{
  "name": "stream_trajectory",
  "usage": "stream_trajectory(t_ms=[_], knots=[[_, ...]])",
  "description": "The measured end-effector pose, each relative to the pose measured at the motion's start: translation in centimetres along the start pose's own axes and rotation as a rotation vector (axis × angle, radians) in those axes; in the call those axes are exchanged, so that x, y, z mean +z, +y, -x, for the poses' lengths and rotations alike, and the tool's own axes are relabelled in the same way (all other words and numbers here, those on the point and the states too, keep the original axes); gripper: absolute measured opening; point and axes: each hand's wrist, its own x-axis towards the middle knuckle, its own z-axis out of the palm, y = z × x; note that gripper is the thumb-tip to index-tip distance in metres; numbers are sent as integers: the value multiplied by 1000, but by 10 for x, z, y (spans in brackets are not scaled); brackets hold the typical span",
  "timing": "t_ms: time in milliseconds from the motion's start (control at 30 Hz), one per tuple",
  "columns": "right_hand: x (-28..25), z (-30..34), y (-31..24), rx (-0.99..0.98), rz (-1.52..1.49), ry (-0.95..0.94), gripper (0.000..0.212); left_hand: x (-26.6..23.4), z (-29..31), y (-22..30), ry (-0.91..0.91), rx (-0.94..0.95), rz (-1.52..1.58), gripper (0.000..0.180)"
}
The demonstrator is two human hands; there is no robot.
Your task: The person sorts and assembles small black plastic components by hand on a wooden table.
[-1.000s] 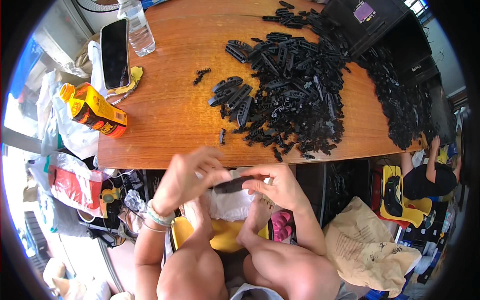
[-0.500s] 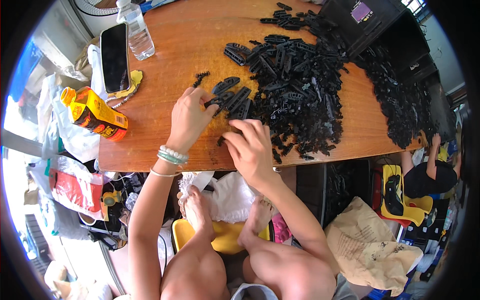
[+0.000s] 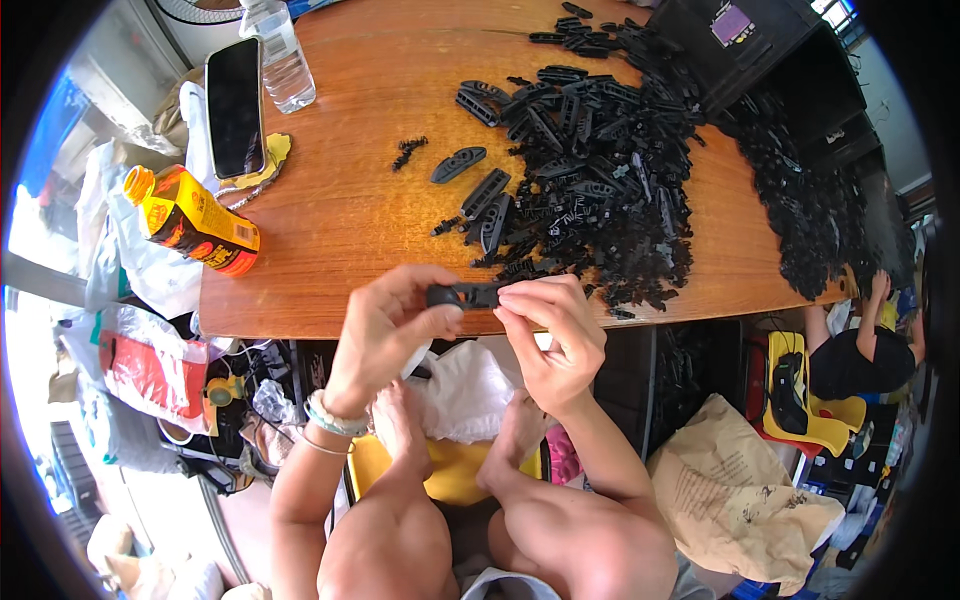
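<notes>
Left hand [image 3: 383, 322] and right hand [image 3: 560, 338] pinching black part [image 3: 470, 295], fingers curled close around opposite ends! Looks like manipulating step; next move calls for steady grip.

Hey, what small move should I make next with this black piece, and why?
Perhaps press gently at the right end of the black piece with your right hand: its fingertips are already there, while your left hand grips the opposite end and could brace it. I can't tell whether anything small sits under those fingertips.
</notes>
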Motion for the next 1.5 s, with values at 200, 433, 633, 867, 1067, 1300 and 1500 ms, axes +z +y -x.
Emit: stream_trajectory(t_ms=[200, 433, 633, 867, 1067, 1300, 1500], knots=[[-6, -1, -2, -43, 29, -113, 24, 7, 9, -1, -54, 19, -11, 27], [-9, 0, -1, -129, 143, -151, 24, 17, 9, -1, 30, -43, 116, 25], [-16, 5, -2, 498, -180, -326, 20, 24, 11, -8, 95, 127, -84, 21], [-28, 12, -1, 740, -371, -344, 25, 16, 4, -5, -107, 103, -184, 27], [-47, 3, 8, 633, -248, -845, 18, -17, -90, 2, 215, 297, -615, 30], [-20, -30, 50, 143, 393, -271, 6, -12, -157, -8, 294, 383, -1254, 36], [-7, -43, 63, 78, 620, -459, 12, -14, -118, -4, 366, 546, -991, 26]])
